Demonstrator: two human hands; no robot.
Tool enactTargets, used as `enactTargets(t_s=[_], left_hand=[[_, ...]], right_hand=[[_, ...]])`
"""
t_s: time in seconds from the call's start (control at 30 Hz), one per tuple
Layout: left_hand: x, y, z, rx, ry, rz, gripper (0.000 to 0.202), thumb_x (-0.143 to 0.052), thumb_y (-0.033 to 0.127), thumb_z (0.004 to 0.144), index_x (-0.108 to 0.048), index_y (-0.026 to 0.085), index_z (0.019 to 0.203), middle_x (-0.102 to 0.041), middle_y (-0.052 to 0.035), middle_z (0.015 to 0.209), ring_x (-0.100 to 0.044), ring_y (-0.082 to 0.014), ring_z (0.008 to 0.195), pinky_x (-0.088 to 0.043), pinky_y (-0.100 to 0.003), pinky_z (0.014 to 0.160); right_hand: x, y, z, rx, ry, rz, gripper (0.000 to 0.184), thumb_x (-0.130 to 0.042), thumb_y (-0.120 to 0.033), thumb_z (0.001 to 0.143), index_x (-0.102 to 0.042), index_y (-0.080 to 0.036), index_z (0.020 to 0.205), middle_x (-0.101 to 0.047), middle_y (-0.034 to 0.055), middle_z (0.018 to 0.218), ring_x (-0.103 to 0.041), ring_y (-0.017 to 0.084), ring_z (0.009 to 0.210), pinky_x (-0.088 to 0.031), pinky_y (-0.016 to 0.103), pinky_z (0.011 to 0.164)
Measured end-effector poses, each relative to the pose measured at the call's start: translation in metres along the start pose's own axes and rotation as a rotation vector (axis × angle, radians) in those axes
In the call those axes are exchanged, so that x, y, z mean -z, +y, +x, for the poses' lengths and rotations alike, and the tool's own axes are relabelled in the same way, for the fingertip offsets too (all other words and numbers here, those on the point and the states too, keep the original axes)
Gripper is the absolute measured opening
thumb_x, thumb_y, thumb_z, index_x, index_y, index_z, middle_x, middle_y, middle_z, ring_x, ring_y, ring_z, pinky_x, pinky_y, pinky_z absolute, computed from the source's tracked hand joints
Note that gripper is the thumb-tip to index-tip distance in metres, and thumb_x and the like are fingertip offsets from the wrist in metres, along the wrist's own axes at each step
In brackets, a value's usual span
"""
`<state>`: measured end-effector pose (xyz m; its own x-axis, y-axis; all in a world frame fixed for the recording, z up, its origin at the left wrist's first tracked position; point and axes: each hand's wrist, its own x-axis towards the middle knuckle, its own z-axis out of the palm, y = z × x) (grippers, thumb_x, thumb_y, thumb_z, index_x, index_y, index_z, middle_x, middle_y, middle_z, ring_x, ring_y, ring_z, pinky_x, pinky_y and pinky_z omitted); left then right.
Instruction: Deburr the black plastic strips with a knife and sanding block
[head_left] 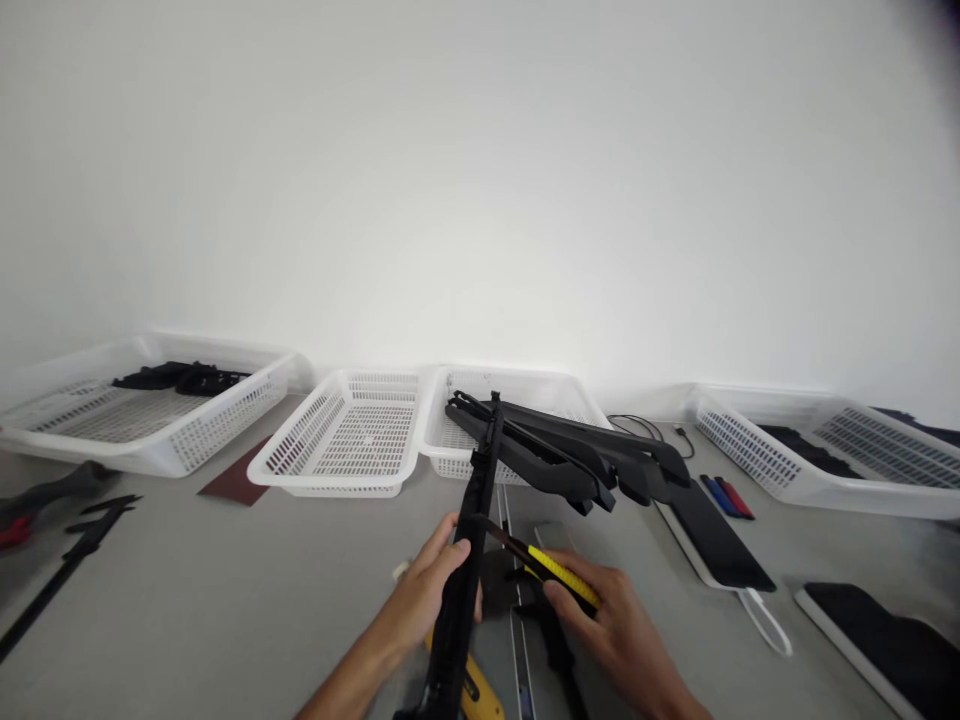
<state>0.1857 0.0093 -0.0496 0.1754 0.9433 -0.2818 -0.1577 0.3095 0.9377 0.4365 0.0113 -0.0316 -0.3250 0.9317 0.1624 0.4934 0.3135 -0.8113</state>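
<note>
My left hand (426, 597) is closed round a long black plastic part (475, 520) that points away from me toward the baskets. In my right hand (611, 625) I grip a yellow and black utility knife (553, 570), with its blade end against the black part near my left fingers. A pile of similar long black parts (570, 450) lies over the rim of the middle white basket (517, 385) just beyond.
An empty white basket (345, 440) sits left of centre, another white basket (135, 410) with black parts stands far left, and one more white basket (817, 440) at right. Black flat pads (712, 540) and red and blue pens (726, 497) lie right. A second yellow knife (480, 695) lies below my hands.
</note>
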Motion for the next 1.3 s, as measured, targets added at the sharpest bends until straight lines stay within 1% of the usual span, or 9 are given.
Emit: enactTargets(t_s=[0.23, 0.47, 0.6, 0.73, 0.87, 0.93, 1.03, 1.13, 1.3], left_hand=[[-0.005, 0.006, 0.000, -0.062, 0.003, -0.045, 0.071, -0.060, 0.064, 0.096, -0.049, 0.015, 0.145, -0.067, 0.0030, 0.053, -0.062, -0.0202, 0.052, -0.046, -0.028, 0.057], [-0.003, 0.005, 0.003, -0.048, 0.066, -0.061, 0.078, -0.063, 0.068, 0.092, -0.045, 0.015, 0.147, -0.067, 0.0034, 0.051, -0.062, -0.0204, 0.050, -0.046, -0.028, 0.054], [-0.001, 0.001, 0.004, -0.056, 0.039, -0.053, 0.078, -0.061, 0.066, 0.094, -0.043, 0.015, 0.150, -0.067, 0.0035, 0.052, -0.061, -0.0201, 0.050, -0.045, -0.027, 0.053], [-0.004, 0.004, -0.001, -0.040, -0.008, -0.016, 0.084, -0.062, 0.069, 0.094, -0.039, 0.016, 0.155, -0.068, 0.0043, 0.057, -0.062, -0.0205, 0.054, -0.046, -0.028, 0.057], [-0.009, 0.013, -0.011, -0.130, -0.039, 0.107, 0.075, -0.066, 0.068, 0.095, -0.049, 0.022, 0.151, -0.075, -0.0014, 0.086, -0.072, -0.0261, 0.092, -0.054, -0.036, 0.086], [-0.011, 0.018, -0.015, -0.182, -0.023, 0.177, 0.067, -0.067, 0.066, 0.096, -0.053, 0.025, 0.147, -0.076, -0.0043, 0.103, -0.066, -0.0307, 0.122, -0.048, -0.040, 0.106], [-0.013, 0.021, -0.018, -0.168, -0.028, 0.207, 0.072, -0.065, 0.068, 0.097, -0.046, 0.024, 0.151, -0.075, -0.0077, 0.114, -0.056, -0.0342, 0.139, -0.042, -0.042, 0.113], [-0.012, 0.017, -0.016, -0.152, -0.013, 0.206, 0.081, -0.067, 0.072, 0.094, -0.040, 0.023, 0.153, -0.074, -0.0077, 0.118, -0.063, -0.0326, 0.127, -0.044, -0.040, 0.107], [-0.010, 0.016, -0.013, -0.133, -0.071, 0.146, 0.074, -0.066, 0.071, 0.095, -0.041, 0.024, 0.147, -0.072, 0.0005, 0.091, -0.068, -0.0242, 0.090, -0.050, -0.035, 0.083]], right_hand=[[0.001, 0.007, -0.001, -0.051, 0.021, -0.007, 0.049, -0.058, -0.058, 0.100, -0.085, -0.022, 0.118, -0.086, 0.0111, 0.108, -0.081, 0.033, 0.097, -0.062, 0.038, 0.087], [0.002, 0.007, -0.002, -0.068, -0.037, -0.016, 0.048, -0.058, -0.057, 0.100, -0.085, -0.021, 0.119, -0.086, 0.0115, 0.113, -0.080, 0.035, 0.104, -0.061, 0.042, 0.093], [0.006, 0.004, -0.001, -0.043, -0.046, 0.002, 0.050, -0.058, -0.060, 0.101, -0.086, -0.021, 0.114, -0.086, 0.0104, 0.107, -0.081, 0.033, 0.096, -0.063, 0.038, 0.085], [0.000, 0.004, -0.003, -0.013, 0.026, 0.003, 0.052, -0.058, -0.061, 0.102, -0.083, -0.021, 0.123, -0.086, 0.0120, 0.114, -0.082, 0.034, 0.101, -0.065, 0.038, 0.087], [-0.019, 0.004, -0.005, 0.060, 0.042, 0.004, 0.042, -0.059, -0.048, 0.105, -0.080, -0.023, 0.130, -0.085, 0.0125, 0.121, -0.082, 0.032, 0.109, -0.066, 0.037, 0.094], [-0.026, 0.005, -0.005, 0.079, 0.070, -0.005, 0.038, -0.058, -0.042, 0.105, -0.080, -0.023, 0.131, -0.084, 0.0127, 0.122, -0.082, 0.031, 0.112, -0.066, 0.037, 0.096], [-0.030, 0.006, -0.006, 0.090, 0.102, -0.023, 0.037, -0.057, -0.039, 0.106, -0.079, -0.023, 0.131, -0.084, 0.0128, 0.123, -0.082, 0.030, 0.110, -0.066, 0.036, 0.095], [-0.030, 0.006, -0.005, 0.114, 0.079, -0.034, 0.035, -0.059, -0.038, 0.105, -0.079, -0.023, 0.129, -0.084, 0.0128, 0.123, -0.083, 0.029, 0.109, -0.067, 0.035, 0.094], [-0.027, 0.008, -0.003, 0.076, 0.119, -0.017, 0.038, -0.057, -0.039, 0.107, -0.077, -0.023, 0.134, -0.084, 0.0125, 0.124, -0.083, 0.030, 0.109, -0.067, 0.035, 0.092]])
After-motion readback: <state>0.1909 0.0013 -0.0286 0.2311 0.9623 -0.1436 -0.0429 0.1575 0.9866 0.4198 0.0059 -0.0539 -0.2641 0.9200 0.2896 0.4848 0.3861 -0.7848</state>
